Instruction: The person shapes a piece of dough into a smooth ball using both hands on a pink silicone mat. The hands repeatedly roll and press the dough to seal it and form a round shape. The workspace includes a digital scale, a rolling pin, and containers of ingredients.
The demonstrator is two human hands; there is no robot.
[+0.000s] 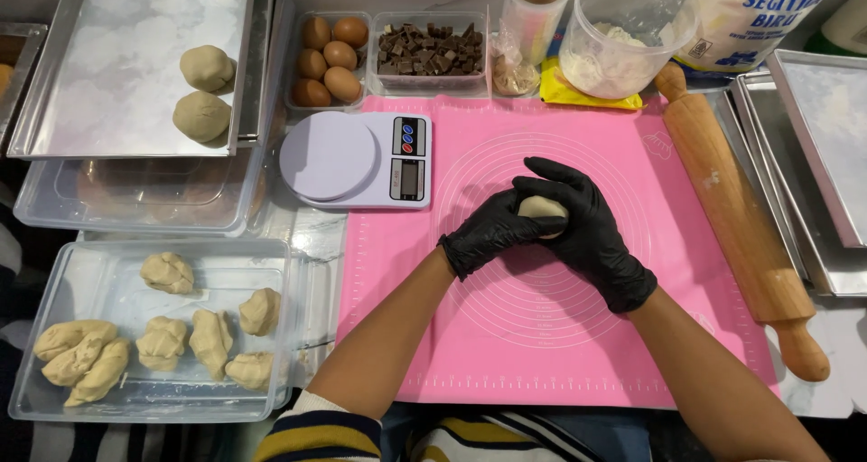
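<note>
Nearest me, my left hand point(492, 232) and right hand point(587, 227), both in black gloves, are cupped together around a pale dough piece point(542, 209), held just above the pink silicone mat point(542, 336) on the counter point(316, 245). The fingers are closed snugly on the dough; only its top shows.

Left of the hands and nearer, a clear plastic tub point(54, 272) holds rough dough lumps point(163, 340). Beyond it, a metal tray point(108, 110) carries two smooth dough balls point(203, 92) and rests on another clear tub point(45, 200).

Just left of the hands and beyond them stands a white kitchen scale point(357, 159). Right of the hands lies a wooden rolling pin point(741, 223), with stacked metal trays point(813, 146) further right.

Farthest from the hands, left to right: a clear box of brown eggs point(330, 60), a clear box of chocolate chunks point(429, 51), a roll of plastic film point(535, 10), a flat yellow packet point(587, 96), a round clear container point(668, 10) holding white flour, and a white flour bag with blue print point(759, 15).
</note>
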